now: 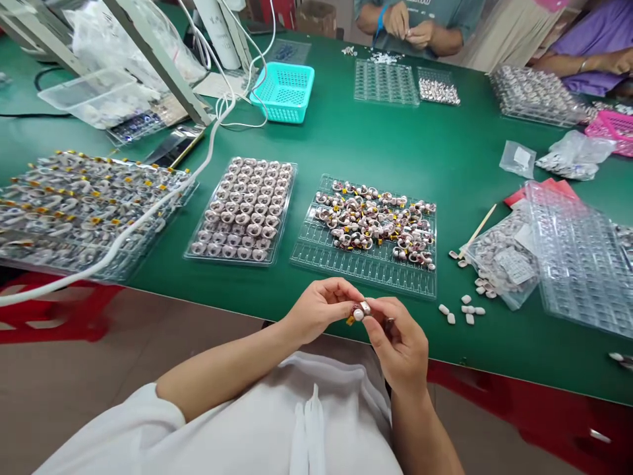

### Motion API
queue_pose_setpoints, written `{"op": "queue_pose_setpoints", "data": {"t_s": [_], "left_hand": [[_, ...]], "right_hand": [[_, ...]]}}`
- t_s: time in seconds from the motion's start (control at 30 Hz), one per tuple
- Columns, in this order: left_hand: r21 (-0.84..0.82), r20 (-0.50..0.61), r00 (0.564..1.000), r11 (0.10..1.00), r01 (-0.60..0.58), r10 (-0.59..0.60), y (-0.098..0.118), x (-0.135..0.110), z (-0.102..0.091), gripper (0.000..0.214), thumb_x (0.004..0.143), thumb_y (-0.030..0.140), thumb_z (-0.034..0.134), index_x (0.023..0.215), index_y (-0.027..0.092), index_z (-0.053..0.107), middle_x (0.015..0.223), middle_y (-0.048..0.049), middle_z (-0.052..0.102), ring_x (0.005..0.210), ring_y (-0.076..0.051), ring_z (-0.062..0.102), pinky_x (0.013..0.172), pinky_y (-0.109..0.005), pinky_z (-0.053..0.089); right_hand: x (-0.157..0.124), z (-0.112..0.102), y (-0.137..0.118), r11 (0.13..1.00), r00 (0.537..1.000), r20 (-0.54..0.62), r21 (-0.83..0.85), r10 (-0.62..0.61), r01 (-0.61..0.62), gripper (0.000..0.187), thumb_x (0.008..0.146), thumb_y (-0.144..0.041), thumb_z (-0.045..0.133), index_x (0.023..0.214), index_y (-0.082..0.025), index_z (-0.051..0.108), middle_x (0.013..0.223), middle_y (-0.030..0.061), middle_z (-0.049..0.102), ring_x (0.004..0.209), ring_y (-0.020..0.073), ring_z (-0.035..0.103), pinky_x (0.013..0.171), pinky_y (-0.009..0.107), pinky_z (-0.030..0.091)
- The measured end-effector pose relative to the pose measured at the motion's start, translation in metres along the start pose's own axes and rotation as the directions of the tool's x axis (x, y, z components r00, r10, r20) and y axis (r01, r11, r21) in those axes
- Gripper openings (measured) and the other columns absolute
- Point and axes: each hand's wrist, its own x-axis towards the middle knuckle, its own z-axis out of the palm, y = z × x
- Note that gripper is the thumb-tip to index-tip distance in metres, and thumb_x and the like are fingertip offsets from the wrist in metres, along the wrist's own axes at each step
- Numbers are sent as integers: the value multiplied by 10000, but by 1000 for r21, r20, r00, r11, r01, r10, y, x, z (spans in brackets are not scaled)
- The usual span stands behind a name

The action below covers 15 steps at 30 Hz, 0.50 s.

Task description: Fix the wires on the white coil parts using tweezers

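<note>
At the table's front edge, a small white and metallic part with a yellow tab [359, 315] is pinched between the fingertips of both hands. My left hand [316, 310] grips it from the left, thumb and forefinger closed on it. My right hand [399, 343] closes on its right side, with the other fingers curled and something small and dark partly showing among them. Just beyond the hands lies a clear tray [321, 254] heaped with similar small parts with yellow tabs [368, 221]. Fingers hide much of the held part.
To the left stand a tray of white ring-like parts [244, 204] and stacked trays of yellow-tabbed parts [89, 204]; a white cable [163, 198] crosses above. Loose white caps [469, 310], a bag [504, 257] and clear trays [583, 264] lie right. Another person's hands [410, 26] work opposite.
</note>
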Motion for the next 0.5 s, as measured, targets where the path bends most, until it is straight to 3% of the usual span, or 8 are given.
{"op": "queue_pose_setpoints", "data": {"t_s": [0.1, 0.2, 0.33, 0.5], "left_hand": [[69, 36, 999, 998, 3, -6, 7, -3, 0, 218, 712, 288, 868, 783, 125, 742, 710, -40, 740, 611, -124, 653, 591, -236, 542], [266, 113, 993, 963, -54, 24, 21, -7, -4, 179, 816, 293, 773, 892, 131, 774, 829, -74, 768, 760, -163, 705, 735, -279, 574], [566, 190, 975, 798, -206, 117, 36, -7, -9, 268, 766, 241, 806, 1013, 141, 778, 951, -88, 784, 869, -183, 710, 826, -279, 564], [613, 219, 975, 783, -106, -39, 39, -3, -10, 294, 799, 250, 766, 1062, 117, 766, 900, -97, 802, 813, -193, 739, 756, -267, 582]], "right_hand": [[0, 0, -3, 999, 999, -21, 40, 26, -26, 250, 929, -172, 635, 1131, -302, 702, 977, 32, 665, 773, 144, 623, 583, 248, 469], [1, -4, -8, 999, 999, -3, 12, 39, -39, 245, 945, -176, 611, 1137, -292, 709, 989, 39, 665, 755, 136, 623, 582, 248, 466], [4, -9, -17, 992, 997, 57, -118, 60, -53, 238, 941, -200, 617, 1150, -283, 696, 931, 17, 656, 674, 104, 586, 555, 224, 449], [5, -6, -22, 986, 987, 30, -44, 159, -158, 154, 923, -253, 647, 1076, -267, 646, 786, -29, 644, 597, 94, 566, 532, 204, 460]]}}
